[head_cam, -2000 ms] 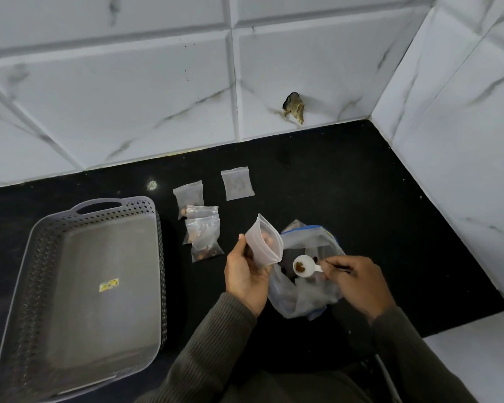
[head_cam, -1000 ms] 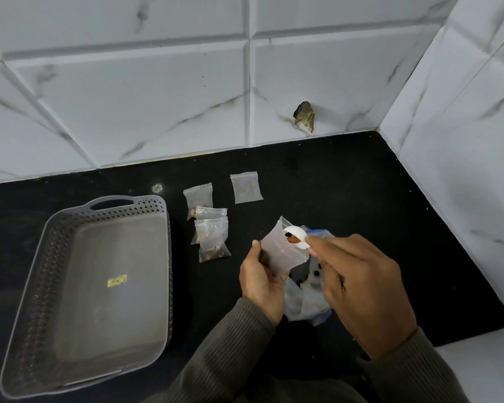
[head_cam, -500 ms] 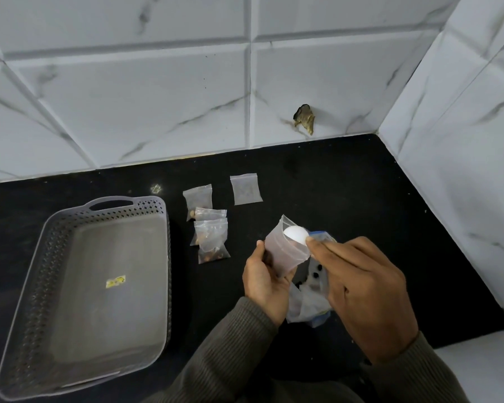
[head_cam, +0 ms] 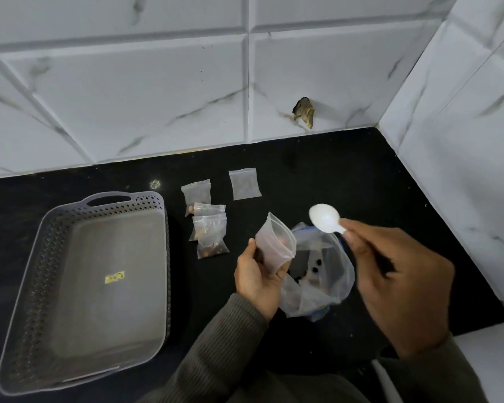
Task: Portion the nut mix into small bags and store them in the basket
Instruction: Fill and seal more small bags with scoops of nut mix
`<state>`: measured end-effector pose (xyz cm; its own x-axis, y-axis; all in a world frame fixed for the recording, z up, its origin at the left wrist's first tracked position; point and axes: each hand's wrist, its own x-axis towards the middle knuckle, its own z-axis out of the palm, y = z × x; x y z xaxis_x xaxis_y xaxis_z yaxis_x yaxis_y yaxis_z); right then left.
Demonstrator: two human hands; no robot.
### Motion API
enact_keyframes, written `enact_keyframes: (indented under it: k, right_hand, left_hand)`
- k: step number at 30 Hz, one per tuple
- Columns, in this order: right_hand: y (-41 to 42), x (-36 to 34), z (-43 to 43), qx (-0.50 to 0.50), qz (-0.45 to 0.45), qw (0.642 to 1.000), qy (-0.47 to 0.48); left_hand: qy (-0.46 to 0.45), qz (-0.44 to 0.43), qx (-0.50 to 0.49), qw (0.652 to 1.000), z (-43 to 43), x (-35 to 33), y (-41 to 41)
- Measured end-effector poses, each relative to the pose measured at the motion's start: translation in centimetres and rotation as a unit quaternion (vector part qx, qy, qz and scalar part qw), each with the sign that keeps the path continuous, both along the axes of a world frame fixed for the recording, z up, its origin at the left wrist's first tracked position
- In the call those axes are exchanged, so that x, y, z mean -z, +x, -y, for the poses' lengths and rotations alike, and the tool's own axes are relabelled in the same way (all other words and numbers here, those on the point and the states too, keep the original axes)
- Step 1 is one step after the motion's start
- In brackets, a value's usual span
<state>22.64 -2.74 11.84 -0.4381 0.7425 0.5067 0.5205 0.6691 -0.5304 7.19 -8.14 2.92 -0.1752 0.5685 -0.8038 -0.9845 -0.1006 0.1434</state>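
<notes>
Left hand (head_cam: pixel 256 274) grips an open small bag (head_cam: pixel 274 245) at the edge of the large nut-mix bag (head_cam: pixel 317 286); right hand (head_cam: pixel 396 283) pinches a white spoon (head_cam: pixel 323 219) held above it. Basket (head_cam: pixel 21 286) at left on the black counter (head_cam: pixel 332 175) — filled bags (head_cam: pixel 210 231) clustered just beyond — one flat bag (head_cam: pixel 244 184) farthest

Basket (head_cam: pixel 146 228) floor sticker (head_cam: pixel 114 277) — yellow, print perhaps text, unreadable.

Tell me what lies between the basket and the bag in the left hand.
In the head view, a cluster of filled bags lies on the counter between basket and held bag.
</notes>
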Motion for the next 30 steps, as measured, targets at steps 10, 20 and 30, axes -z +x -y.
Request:
enact_keyframes:
  k: [10,20,30]
  right_hand:
    - [2.2,8.0,-2.2,-0.022,0.212,0.960,-0.181]
    - [-3.6,10.8,-4.1,-0.151,0.397,0.894,-0.146]
    - [-1.4,9.2,-5.6,-0.259,0.493,0.825,-0.097]
  left_hand:
    - [-0.062,-0.052,0.006,0.997,-0.3,1.9,-0.7]
    - [-0.086,-0.071,0.003,0.994,0.0,1.2,-1.4]
    - [-0.069,-0.046,0.053,0.995,-0.7,2.3,0.9]
